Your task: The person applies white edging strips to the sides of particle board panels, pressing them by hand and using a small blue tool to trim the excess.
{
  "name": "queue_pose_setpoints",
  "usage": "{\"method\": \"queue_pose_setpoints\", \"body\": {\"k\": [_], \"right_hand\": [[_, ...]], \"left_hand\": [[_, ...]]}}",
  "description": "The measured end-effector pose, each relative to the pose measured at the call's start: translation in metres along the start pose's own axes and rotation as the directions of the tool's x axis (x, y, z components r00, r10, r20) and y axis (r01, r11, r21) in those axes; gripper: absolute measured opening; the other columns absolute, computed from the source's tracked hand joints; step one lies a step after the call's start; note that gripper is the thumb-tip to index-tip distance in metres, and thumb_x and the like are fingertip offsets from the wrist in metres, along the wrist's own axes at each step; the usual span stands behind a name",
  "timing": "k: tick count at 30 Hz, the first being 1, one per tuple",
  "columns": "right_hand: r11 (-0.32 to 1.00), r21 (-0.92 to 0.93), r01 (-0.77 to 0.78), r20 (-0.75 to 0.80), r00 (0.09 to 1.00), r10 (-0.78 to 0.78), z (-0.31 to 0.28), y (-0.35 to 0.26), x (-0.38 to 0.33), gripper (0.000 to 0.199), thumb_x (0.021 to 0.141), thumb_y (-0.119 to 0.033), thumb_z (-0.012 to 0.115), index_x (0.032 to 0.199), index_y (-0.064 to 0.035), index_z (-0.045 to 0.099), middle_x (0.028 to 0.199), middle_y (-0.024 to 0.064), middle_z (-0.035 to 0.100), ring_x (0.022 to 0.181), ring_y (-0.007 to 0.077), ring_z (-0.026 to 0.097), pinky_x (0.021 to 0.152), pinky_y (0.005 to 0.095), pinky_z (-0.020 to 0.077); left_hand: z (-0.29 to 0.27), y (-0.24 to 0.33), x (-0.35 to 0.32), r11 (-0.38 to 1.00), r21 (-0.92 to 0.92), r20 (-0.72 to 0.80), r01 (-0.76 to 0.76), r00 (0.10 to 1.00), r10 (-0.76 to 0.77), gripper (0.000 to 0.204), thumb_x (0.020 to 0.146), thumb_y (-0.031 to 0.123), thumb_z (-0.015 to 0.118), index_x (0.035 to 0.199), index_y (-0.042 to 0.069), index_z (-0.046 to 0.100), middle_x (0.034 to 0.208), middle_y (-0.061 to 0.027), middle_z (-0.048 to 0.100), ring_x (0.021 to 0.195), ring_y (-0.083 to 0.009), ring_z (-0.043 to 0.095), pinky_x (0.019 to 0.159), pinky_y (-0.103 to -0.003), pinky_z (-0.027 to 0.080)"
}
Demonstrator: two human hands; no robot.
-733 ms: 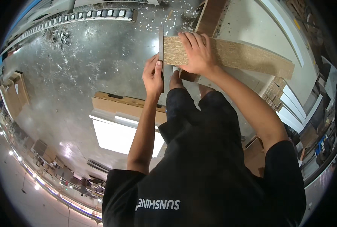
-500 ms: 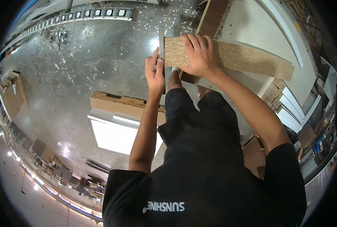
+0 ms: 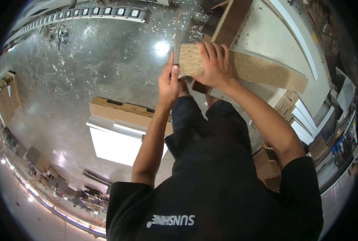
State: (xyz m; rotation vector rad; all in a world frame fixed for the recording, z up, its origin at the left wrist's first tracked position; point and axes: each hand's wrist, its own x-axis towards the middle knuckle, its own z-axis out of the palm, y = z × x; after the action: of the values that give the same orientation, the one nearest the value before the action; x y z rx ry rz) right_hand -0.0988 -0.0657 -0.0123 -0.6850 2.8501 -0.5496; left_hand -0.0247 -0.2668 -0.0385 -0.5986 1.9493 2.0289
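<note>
Concrete floor [image 3: 118, 72], grey, glossy in patches, strewn with pale flecks. Large off-white panel [image 3: 273, 38], lying at upper right. White sheet [image 3: 114, 145], low on the left, with a brown cardboard-like slab [image 3: 122, 113] along its upper edge, both well apart from the hands. Dark brown board [image 3: 236, 24], slanting through the upper centre, passing beneath or behind the next item, which of these not clear. Tan chip-textured board [image 3: 267, 72], long, lying crosswise, right end over the off-white panel; support under the left end not visible. Right hand [image 3: 217, 66], clasping the tan board near its left end: four fingers slightly fanned towards the far edge, thumb spread away to the near edge. Left hand [image 3: 169, 84], just beyond that end: thumb pressed on the grey strip, index stretched along its other side, remaining fingertips hidden. Thin grey strip [image 3: 177, 44], aligned with the tan board's left end, touching or just beside, not certain which. Probable hazards: skewing of the strip, from pinching at one spot only; pivoting of the tan board, from one-handed holding near one end; nicked left fingers, in case of a sharp strip edge.
</note>
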Motion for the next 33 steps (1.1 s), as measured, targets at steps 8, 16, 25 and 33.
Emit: {"method": "queue_pose_setpoints", "body": {"k": [8,16,25,33], "right_hand": [[0.995,-0.097,0.008,0.030,1.000,-0.005,0.000,-0.003,0.001,0.116,0.069,-0.053,0.093,0.161,-0.0063,0.041,0.152,0.0151,0.051,0.141,0.0353,0.046,0.120,0.0598,0.0297],[0.996,-0.094,0.014,0.022,1.000,-0.012,0.000,-0.004,0.001,0.118,0.068,-0.054,0.094,0.162,-0.0043,0.040,0.151,0.0154,0.051,0.140,0.0353,0.048,0.120,0.0592,0.0304],[0.992,-0.118,0.032,-0.021,0.999,-0.035,0.004,0.000,0.000,0.113,0.072,-0.061,0.089,0.160,-0.0060,0.044,0.149,0.0148,0.052,0.140,0.0345,0.047,0.120,0.0599,0.0303],[0.992,-0.113,0.051,-0.052,0.997,-0.058,0.005,0.000,-0.002,0.117,0.070,-0.064,0.090,0.161,-0.0077,0.043,0.149,0.0140,0.053,0.140,0.0341,0.049,0.120,0.0613,0.0314]], "left_hand": [[0.001,0.008,-0.002,0.994,0.096,-0.030,-0.044,0.998,0.047,0.055,0.118,0.034,0.052,0.167,0.008,0.050,0.151,-0.0270,0.064,0.130,-0.0346,0.067,0.107,-0.042,0.056],[-0.001,-0.001,0.003,0.981,0.150,-0.035,-0.126,0.990,0.133,0.053,0.117,0.029,0.055,0.163,0.003,0.052,0.126,-0.0224,0.071,0.111,-0.0331,0.068,0.103,-0.042,0.053],[-0.004,0.008,0.004,0.964,0.219,0.003,-0.152,0.988,0.156,0.053,0.117,0.030,0.055,0.165,0.006,0.052,0.108,-0.0190,0.070,0.087,-0.0267,0.069,0.081,-0.040,0.058],[-0.007,-0.001,0.008,0.953,0.243,0.018,-0.180,0.983,0.181,0.055,0.118,0.029,0.053,0.167,0.006,0.048,0.121,-0.0196,0.071,0.100,-0.0224,0.070,0.090,-0.038,0.057]]}}
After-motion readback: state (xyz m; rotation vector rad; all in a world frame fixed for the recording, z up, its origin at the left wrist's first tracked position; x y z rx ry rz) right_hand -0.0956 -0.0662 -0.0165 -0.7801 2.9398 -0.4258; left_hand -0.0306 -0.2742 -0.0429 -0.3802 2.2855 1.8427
